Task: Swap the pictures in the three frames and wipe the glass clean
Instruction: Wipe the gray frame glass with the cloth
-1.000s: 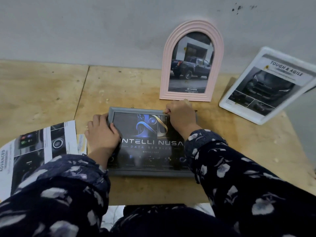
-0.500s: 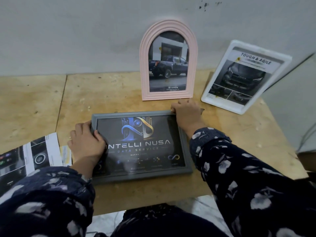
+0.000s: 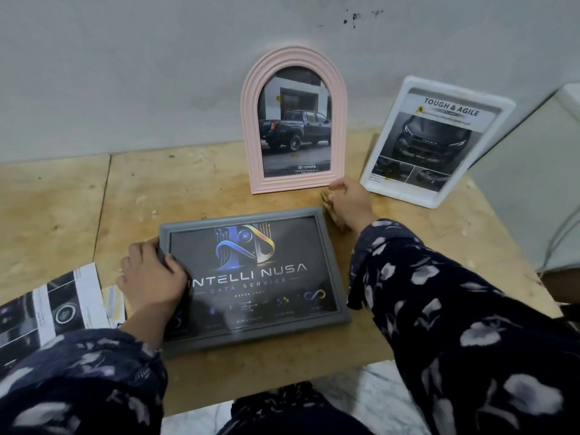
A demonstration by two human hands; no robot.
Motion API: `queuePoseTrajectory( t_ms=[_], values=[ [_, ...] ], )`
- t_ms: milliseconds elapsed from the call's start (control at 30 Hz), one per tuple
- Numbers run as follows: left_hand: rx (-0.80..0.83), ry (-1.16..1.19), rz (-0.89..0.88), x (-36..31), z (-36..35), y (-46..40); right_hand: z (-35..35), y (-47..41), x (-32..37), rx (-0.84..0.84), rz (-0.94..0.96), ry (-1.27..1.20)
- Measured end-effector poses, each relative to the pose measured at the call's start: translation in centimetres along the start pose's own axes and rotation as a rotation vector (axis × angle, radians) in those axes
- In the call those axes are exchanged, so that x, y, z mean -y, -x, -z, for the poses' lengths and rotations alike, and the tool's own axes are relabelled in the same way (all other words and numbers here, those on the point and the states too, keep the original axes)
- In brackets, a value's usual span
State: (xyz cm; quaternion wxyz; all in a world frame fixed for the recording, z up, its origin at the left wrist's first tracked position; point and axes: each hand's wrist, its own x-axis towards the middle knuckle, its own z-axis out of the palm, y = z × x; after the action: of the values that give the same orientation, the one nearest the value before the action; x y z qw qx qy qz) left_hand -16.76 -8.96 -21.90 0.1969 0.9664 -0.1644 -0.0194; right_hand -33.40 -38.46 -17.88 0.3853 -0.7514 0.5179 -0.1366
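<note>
A grey frame (image 3: 334, 271) lies flat on the wooden table (image 3: 204, 189), holding a dark logo picture. My left hand (image 3: 150, 277) grips its left edge, thumb on the glass. My right hand (image 3: 350, 204) rests past the frame's top right corner, its fingers on a small tan cloth (image 3: 332, 211) lying on the table. A pink arched frame (image 3: 251, 120) with a pickup truck picture stands against the wall. A white frame (image 3: 505, 108) with a dark car brochure page leans at the back right.
Loose brochure pages (image 3: 53, 306) lie at the table's left front edge. A grey wall (image 3: 125, 73) closes the back. A white box-like surface (image 3: 539, 189) and a cable (image 3: 561, 233) are at the right. The table's front edge runs just below the grey frame.
My right hand left the grey frame's top right corner and moved up and right onto the tan cloth. My left hand keeps its hold on the left edge.
</note>
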Motion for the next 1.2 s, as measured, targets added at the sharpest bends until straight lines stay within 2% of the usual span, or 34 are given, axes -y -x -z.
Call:
queuePoseTrajectory(
  t_ms=[100,233,300,433,600,833,1200],
  values=[
    [-0.002,-0.003,-0.002,0.0,-0.1,0.0,0.7,0.6,0.8,-0.034,0.117,0.031],
    [0.01,-0.009,0.002,0.1,-0.2,0.0,-1.1,2.2,0.2,0.02,0.357,0.42],
    [0.009,-0.004,0.006,0.0,-0.2,-0.1,-1.7,3.3,-0.2,-0.044,0.429,0.574],
    [0.009,0.01,0.017,-0.2,-0.3,-0.1,-1.9,4.3,-0.2,-0.116,0.537,0.659],
    [0.019,0.011,0.018,-0.2,-0.1,0.1,-1.6,6.0,-0.5,-0.071,0.522,0.71],
    [0.039,0.019,0.015,-0.5,0.3,0.2,-1.6,9.1,-1.3,-0.15,0.497,0.729],
    [0.052,0.017,0.008,-0.4,0.9,0.4,0.0,17.1,-4.1,0.009,0.37,0.821]
  ],
)
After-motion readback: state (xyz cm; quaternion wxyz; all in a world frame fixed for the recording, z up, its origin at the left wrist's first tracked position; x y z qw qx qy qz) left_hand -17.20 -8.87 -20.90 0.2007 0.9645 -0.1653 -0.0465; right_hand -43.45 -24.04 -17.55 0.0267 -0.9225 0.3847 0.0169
